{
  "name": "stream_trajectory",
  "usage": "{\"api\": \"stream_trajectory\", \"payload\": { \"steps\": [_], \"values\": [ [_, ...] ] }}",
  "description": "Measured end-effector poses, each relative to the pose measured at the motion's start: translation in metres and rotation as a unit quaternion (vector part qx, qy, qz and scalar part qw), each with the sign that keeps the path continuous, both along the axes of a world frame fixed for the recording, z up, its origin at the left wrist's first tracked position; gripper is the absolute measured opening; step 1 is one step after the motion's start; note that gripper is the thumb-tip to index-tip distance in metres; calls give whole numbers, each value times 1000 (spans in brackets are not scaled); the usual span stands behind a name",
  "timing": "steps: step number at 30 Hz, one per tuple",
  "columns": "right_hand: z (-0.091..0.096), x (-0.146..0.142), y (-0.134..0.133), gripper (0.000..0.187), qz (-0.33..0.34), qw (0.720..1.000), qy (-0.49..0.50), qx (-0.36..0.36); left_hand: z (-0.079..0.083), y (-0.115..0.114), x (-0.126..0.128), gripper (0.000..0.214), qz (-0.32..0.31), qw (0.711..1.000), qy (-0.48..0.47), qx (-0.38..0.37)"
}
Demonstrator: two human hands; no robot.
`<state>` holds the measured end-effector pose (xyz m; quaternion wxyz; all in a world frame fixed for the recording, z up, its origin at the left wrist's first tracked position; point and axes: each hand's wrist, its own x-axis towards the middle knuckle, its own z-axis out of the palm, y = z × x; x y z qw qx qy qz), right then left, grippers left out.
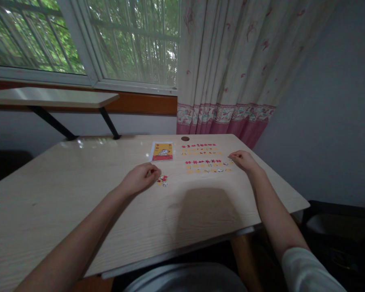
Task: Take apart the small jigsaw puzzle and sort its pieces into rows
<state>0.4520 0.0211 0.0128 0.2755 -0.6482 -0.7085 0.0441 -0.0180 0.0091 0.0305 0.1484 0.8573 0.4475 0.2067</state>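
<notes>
My left hand [141, 177] is closed, its thumb and fingertips pinched together at the edge of a small pile of jigsaw puzzle pieces [162, 179] in red, yellow and white. Whatever sits between those fingertips is too small to make out. Across the table, my right hand [244, 159] is also pinched, its fingertips at the right end of the laid-out rows. A piece in that pinch cannot be made out either. The rows of puzzle pieces [203, 162] lie spread apart, some red, others yellow, a few with white and dark print.
A picture card [162, 151] with a white cartoon animal on yellow and red lies behind the pile. The pale wooden table [79, 194] has a round cable hole [185, 138] at its back edge. A raised shelf [51, 97] stands at the back left, and a curtain [222, 81] hangs behind.
</notes>
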Motion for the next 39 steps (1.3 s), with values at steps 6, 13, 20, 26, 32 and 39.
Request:
{"api": "stream_trajectory", "payload": {
  "steps": [6, 13, 20, 26, 32, 39],
  "values": [
    [10, -74, -7, 19, 120, 988, -52, 83, 0, -2, 0, 37, -9, 999, 26, -18],
    [3, -178, -34, 19, 334, 925, -121, 138, -4, -13, 20, 33, 2, 998, 69, 2],
    [-9, -198, -45, 19, 366, 910, -117, 155, -6, -11, 22, 26, -52, 999, -2, -3],
    [-8, -199, -45, 18, 365, 917, -86, 136, -10, -8, 24, 22, -66, 997, -37, -23],
    [-10, -202, -45, 17, 367, 917, -85, 132, -10, -12, 27, 19, -73, 991, -98, -56],
    [-12, -207, -47, 30, 351, 909, -57, 217, -11, -21, 47, 23, -74, 939, -296, -161]
  ]
}}
